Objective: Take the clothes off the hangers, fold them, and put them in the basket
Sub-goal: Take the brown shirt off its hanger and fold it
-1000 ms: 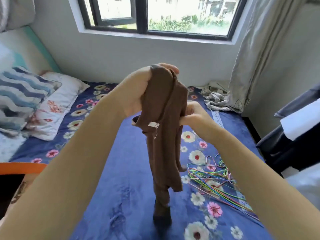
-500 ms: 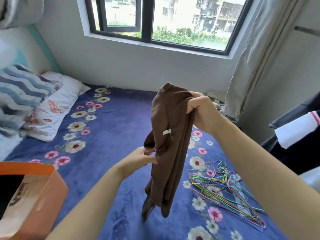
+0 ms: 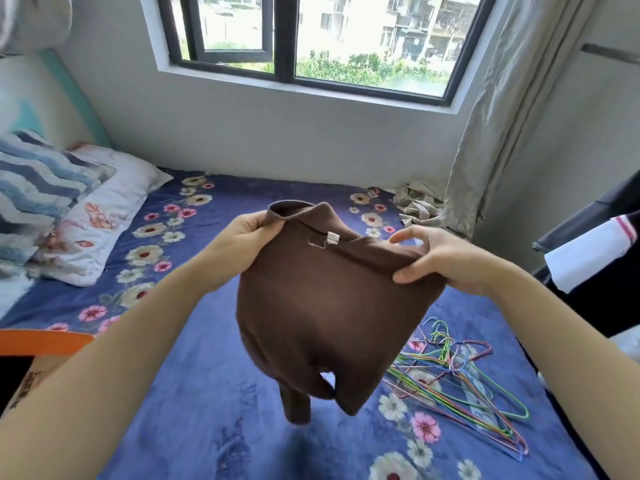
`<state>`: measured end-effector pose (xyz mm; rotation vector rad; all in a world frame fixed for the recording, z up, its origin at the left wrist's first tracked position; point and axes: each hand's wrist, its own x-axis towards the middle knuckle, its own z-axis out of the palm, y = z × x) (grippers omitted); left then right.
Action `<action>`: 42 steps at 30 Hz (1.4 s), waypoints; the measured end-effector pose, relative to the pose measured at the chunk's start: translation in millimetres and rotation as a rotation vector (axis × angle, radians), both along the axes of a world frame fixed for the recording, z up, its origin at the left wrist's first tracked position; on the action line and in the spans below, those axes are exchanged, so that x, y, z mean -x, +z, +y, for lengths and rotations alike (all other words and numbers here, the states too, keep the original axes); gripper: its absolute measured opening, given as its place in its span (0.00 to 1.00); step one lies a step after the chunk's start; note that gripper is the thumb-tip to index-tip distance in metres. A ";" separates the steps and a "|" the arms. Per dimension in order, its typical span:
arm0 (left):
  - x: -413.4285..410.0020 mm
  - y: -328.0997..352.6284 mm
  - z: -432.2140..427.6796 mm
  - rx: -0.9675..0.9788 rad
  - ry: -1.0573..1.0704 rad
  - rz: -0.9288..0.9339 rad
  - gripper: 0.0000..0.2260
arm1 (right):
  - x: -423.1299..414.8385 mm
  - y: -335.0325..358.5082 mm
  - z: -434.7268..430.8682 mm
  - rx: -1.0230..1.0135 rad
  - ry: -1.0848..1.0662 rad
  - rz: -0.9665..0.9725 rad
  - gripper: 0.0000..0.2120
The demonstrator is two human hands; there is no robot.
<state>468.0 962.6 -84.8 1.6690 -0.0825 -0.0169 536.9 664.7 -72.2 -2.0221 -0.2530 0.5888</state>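
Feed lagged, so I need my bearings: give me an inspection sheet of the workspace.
Surface: bed, blue floral sheet.
Job's things: brown garment held up, off any hanger; orange container at left edge.
Clutter: coloured wire hangers piled on the bed, right; pillows, left.
Grippers: left hand pinches one end of the garment's top edge; right hand grips the other.
Cables: nothing seen.
Surroundings: window, curtain, dark clothes at right.

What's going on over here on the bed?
A person holds a brown garment up above the bed, seemingly mid-fold. The left hand grips its collar end, and the right hand pinches the other top corner. Bare coloured hangers lie on the bed to the right; an orange basket sits at the left.
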 end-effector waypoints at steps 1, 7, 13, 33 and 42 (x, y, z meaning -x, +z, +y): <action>-0.5 8.8 0.6 -0.044 -0.052 -0.012 0.11 | 2.3 -3.3 -7.4 0.118 0.049 0.010 0.33; -21.9 48.5 29.0 -0.475 -0.492 0.275 0.15 | -4.7 3.1 -36.4 0.209 0.143 0.006 0.18; -78.8 3.9 49.7 -1.400 -0.167 0.350 0.06 | -55.8 -47.3 -28.4 0.335 0.013 -0.241 0.08; -162.6 -71.5 89.2 -0.219 0.857 -0.155 0.15 | -177.5 -80.1 -23.4 0.846 -0.266 -1.125 0.13; -57.6 -267.6 103.8 -0.633 0.699 0.049 0.23 | -100.4 -250.6 -9.0 0.651 -0.223 -0.725 0.12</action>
